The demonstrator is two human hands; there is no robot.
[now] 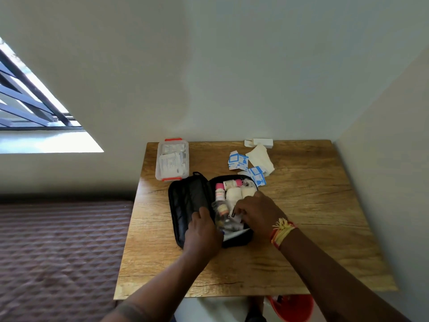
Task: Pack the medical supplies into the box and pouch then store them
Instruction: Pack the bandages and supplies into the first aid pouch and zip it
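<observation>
A black zip pouch (185, 201) lies open on the wooden table (301, 217). Its right half holds two small pink-capped bottles (220, 192), white gauze rolls (232, 195) and a clear plastic packet (226, 220). My left hand (202, 231) rests on the pouch's near middle, fingers curled over its edge. My right hand (257, 212) reaches into the right half and pinches the clear packet. A clear plastic box (172, 159) with red clasps stands at the table's far left, holding paper sachets. Blue-and-white sachets (239, 162) and a white gauze pad (260, 159) lie loose behind the pouch.
A small white carton (262, 142) sits at the table's far edge against the wall. A wall closes the right side. A brown quilted bed (58, 252) lies left of the table. An orange bucket (290, 307) stands under the near edge.
</observation>
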